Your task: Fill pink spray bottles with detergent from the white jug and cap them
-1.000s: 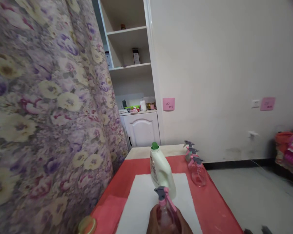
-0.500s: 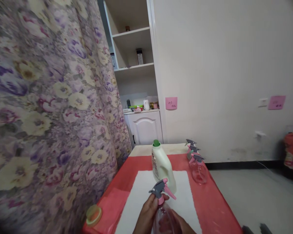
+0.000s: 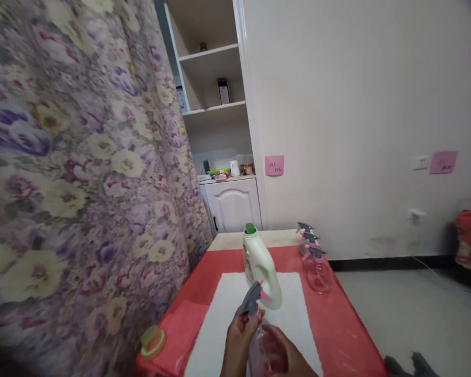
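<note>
A clear spray bottle with a grey and pink spray head is between my hands at the near edge of the white sheet. My left hand has its fingers closed on the pink collar at the bottle's neck. Wrapped around the right side of the bottle's body is my right hand. The spray head leans; whether it is still joined to the bottle I cannot tell. Just beyond stands a pale green detergent jug, its green-topped mouth upward and its handle on the right.
Several more spray bottles stand in a row along the right side of the red-covered table. A yellow-green round cap lies at the near left. The white sheet lies under the jug. A floral curtain hangs on the left.
The spray head has turned and tilted, its pink trigger now pointing away. My right hand has come up higher around the bottle's body. The jug and other bottles stay put.
</note>
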Motion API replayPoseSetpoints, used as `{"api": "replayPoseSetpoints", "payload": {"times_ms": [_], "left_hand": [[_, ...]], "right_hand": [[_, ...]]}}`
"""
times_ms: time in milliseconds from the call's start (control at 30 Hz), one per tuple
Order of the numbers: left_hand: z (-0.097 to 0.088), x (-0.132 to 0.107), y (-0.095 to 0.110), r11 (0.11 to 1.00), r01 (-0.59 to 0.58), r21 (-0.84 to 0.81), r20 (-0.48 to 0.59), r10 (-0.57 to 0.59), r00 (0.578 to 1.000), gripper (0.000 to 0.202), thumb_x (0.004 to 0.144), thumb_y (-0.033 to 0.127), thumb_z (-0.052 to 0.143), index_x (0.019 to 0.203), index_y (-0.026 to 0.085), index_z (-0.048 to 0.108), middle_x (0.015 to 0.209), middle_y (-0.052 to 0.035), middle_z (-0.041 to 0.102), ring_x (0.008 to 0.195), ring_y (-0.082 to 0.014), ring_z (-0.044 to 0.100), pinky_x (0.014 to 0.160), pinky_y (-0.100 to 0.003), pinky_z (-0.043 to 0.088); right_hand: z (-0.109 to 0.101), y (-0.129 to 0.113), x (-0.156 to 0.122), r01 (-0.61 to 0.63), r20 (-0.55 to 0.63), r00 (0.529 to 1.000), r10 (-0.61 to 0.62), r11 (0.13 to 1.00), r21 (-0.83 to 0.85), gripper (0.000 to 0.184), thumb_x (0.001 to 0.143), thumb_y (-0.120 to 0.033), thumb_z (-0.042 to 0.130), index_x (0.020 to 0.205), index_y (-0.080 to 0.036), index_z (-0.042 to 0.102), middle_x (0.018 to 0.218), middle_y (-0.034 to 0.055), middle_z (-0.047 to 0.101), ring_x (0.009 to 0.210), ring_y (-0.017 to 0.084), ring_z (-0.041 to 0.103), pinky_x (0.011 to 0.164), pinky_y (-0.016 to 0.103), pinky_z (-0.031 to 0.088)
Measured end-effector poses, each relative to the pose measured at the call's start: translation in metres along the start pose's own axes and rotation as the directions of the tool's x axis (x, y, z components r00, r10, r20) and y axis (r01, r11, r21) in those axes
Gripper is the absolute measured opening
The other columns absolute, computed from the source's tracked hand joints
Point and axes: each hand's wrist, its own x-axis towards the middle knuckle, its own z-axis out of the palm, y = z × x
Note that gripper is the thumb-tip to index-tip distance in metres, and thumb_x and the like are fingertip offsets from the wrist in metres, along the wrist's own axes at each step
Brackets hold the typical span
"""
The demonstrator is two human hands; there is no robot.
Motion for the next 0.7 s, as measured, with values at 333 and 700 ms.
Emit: {"api": "replayPoseSetpoints", "payload": {"times_ms": [333, 700], "left_hand": [[0.001, -0.009, 0.011, 0.992, -0.001, -0.123, 0.086, 0.012, 0.996, 0.032, 0.072, 0.038, 0.076, 0.098, 0.021, 0.068, 0.091, -0.0045, 0.073, 0.088, -0.0207, 0.066, 0.077, -0.028, 0.048], [-0.002, -0.013, 0.02, 0.992, 0.036, -0.123, 0.138, -0.019, 0.99, 0.043, 0.069, 0.048, 0.077, 0.101, 0.019, 0.07, 0.097, -0.0096, 0.075, 0.096, -0.0253, 0.065, 0.087, -0.033, 0.045]], "right_hand": [[-0.004, -0.007, -0.003, -0.031, 0.026, 0.999, 0.032, 0.998, -0.056, 0.105, 0.039, -0.03, 0.087, 0.136, -0.027, 0.044, 0.128, 0.0111, 0.053, 0.115, 0.033, 0.053, 0.087, 0.043, 0.047], [-0.006, 0.006, 0.0, 0.012, 0.053, 0.999, -0.01, 0.999, -0.049, 0.105, 0.036, -0.032, 0.089, 0.133, -0.027, 0.047, 0.128, 0.0091, 0.054, 0.115, 0.032, 0.053, 0.089, 0.042, 0.047]]}}
